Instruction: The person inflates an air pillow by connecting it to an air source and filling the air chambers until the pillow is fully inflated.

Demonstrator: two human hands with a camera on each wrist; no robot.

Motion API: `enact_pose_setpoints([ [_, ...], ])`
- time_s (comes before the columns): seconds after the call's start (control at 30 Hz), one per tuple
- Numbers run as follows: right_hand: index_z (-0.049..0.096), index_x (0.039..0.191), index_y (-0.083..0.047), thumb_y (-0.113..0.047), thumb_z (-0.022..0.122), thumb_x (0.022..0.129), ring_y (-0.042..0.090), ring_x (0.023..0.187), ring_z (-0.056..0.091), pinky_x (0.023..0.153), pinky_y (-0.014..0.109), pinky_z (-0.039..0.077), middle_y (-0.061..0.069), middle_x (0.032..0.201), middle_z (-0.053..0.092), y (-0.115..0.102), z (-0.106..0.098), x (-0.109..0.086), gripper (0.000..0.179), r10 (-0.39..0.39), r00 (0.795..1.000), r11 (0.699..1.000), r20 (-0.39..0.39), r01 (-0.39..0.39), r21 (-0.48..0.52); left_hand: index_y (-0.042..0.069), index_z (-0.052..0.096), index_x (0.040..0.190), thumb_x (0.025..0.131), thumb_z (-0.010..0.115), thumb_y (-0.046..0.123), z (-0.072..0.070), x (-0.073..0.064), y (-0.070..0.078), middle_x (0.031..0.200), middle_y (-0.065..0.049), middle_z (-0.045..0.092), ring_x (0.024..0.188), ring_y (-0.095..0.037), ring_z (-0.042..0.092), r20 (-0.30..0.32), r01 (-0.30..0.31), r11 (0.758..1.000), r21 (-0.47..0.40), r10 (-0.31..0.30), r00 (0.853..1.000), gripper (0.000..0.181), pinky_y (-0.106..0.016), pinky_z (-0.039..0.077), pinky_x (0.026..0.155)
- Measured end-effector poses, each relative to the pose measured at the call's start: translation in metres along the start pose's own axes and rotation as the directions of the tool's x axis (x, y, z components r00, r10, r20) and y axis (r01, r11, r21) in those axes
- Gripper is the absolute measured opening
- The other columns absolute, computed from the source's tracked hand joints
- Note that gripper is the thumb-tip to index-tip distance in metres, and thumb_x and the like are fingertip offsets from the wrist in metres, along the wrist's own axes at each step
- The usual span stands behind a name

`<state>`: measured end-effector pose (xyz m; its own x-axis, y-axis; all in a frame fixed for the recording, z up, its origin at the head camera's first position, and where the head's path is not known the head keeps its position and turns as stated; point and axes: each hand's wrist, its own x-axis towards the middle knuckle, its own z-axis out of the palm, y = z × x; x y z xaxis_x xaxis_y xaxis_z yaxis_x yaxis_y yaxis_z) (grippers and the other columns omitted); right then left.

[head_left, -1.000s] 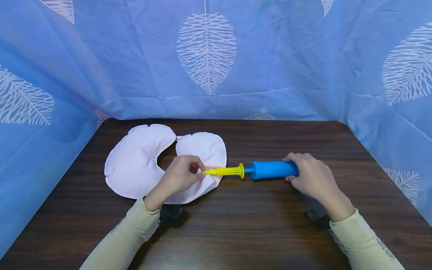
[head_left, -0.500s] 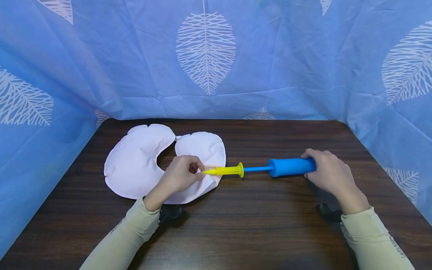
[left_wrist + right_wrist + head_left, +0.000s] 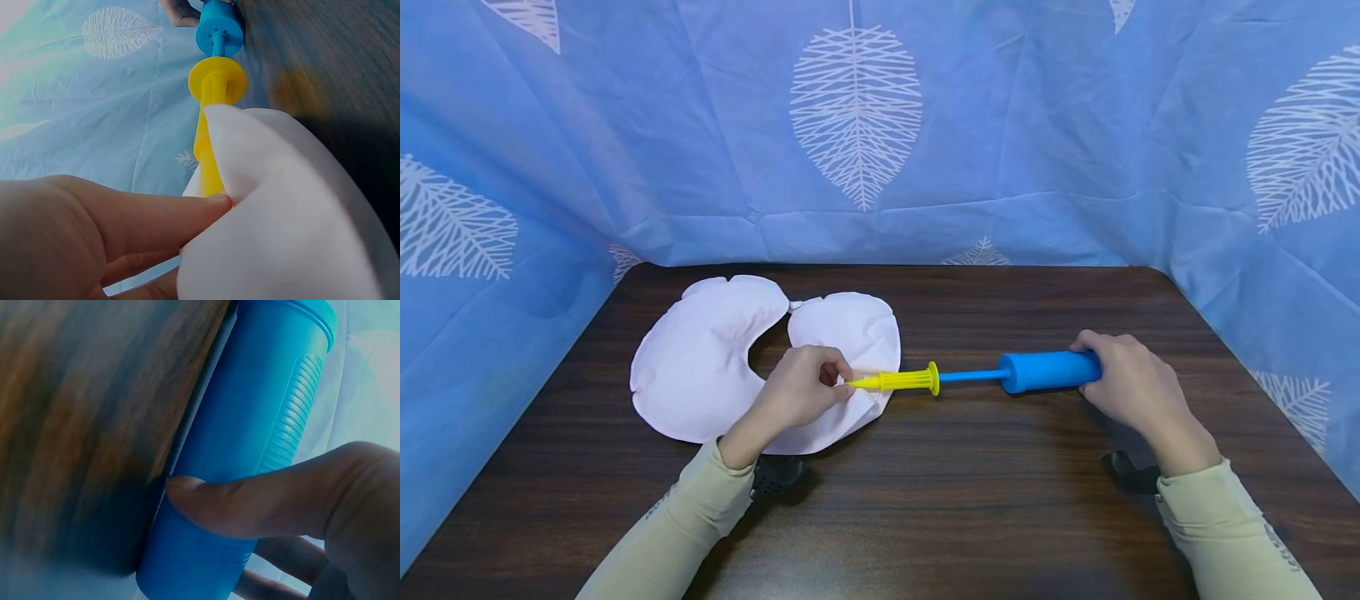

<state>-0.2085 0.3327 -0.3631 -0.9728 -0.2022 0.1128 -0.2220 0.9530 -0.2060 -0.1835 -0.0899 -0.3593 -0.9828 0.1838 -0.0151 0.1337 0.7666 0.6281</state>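
A white inflatable neck pillow (image 3: pixel 692 367), puffed and creased, lies on the left half of the table. My left hand (image 3: pixel 805 383) pinches the pillow's fabric around the tip of a yellow nozzle (image 3: pixel 211 175); the very tip is hidden by the fingers and cloth. That nozzle belongs to a hand air pump, whose yellow flanged handle (image 3: pixel 910 380) points right. A thin blue rod (image 3: pixel 970 377) shows between the handle and the blue barrel (image 3: pixel 1045 372). At the barrel's far end my right hand (image 3: pixel 1138 392) grips it, thumb across the ribbed cylinder in the right wrist view.
The dark wood-grain table (image 3: pixel 962 517) runs under both forearms. Behind and beside it hangs a blue cloth (image 3: pixel 1037 125) with white leaf prints. A dark wrist device (image 3: pixel 778 477) sits under the left wrist.
My right hand has pulled the blue barrel to the right, baring a longer stretch of rod, then stayed nearly still for the last half second. The left hand holds its place.
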Motion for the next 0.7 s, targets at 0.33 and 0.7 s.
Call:
enact_pose_setpoints([
  [0.33, 0.069, 0.129, -0.003, -0.003, 0.081, 0.086, 0.055, 0.115, 0.062, 0.085, 0.073, 0.052, 0.035, 0.128, 0.067, -0.013, 0.002, 0.000, 0.045, -0.033, 0.999, 0.999, 0.000, 0.033, -0.001, 0.008, 0.079, 0.093, 0.091, 0.081, 0.003, -0.003, 0.000, 0.001, 0.082, -0.004, 0.071, 0.076, -0.018, 0.057, -0.016, -0.021, 1.000, -0.001, 0.021, 1.000, 0.006, -0.030, 0.046, 0.073],
  [0.7, 0.071, 0.137, -0.009, -0.011, 0.088, 0.087, 0.048, 0.125, 0.064, 0.096, 0.070, 0.053, 0.025, 0.136, 0.070, -0.050, 0.011, -0.005, 0.054, -0.152, 0.988, 0.986, -0.021, 0.153, 0.062, 0.008, 0.079, 0.093, 0.090, 0.082, 0.004, -0.002, -0.002, 0.003, 0.083, -0.004, 0.070, 0.076, -0.018, 0.057, -0.014, -0.030, 1.000, -0.007, 0.030, 0.999, 0.006, -0.030, 0.047, 0.073],
])
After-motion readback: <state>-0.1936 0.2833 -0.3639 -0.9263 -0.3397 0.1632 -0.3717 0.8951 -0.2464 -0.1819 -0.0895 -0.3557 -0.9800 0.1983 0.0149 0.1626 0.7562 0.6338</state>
